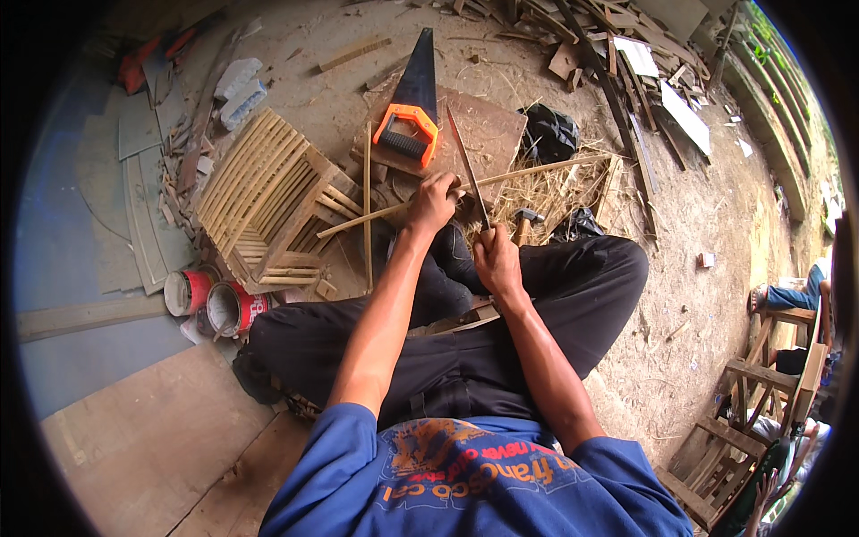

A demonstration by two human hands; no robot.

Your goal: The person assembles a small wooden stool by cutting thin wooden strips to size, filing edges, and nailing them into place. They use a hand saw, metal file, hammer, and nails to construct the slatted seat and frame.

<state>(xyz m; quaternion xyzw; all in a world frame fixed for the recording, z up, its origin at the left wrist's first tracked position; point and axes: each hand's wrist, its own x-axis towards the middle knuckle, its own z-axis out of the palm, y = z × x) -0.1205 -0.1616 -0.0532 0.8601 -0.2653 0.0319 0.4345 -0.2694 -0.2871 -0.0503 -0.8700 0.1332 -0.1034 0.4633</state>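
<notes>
My left hand [433, 202] is closed round a long thin bamboo strip [367, 217], which slants across in front of my legs. In my right hand [497, 261] is the handle of a long-bladed knife [468, 164]. Its narrow blade points up and away, crossing the strip just right of my left hand; whether they touch I cannot tell. Another bamboo strip [368, 242] stands out lengthwise to the left, crossing under the first. Beyond my hands lies a handsaw [411, 112] with an orange and black handle. A hammer [526, 217] rests among shavings near my right hand.
A slatted bamboo frame [268, 192] sits at the left, with red cans [231, 309] near it. Straw-like shavings [564, 199] and a black plastic bag [548, 132] lie right of a brown board [483, 134]. Scrap wood [617, 45] is heaped far right; another person [796, 294] is at the right edge.
</notes>
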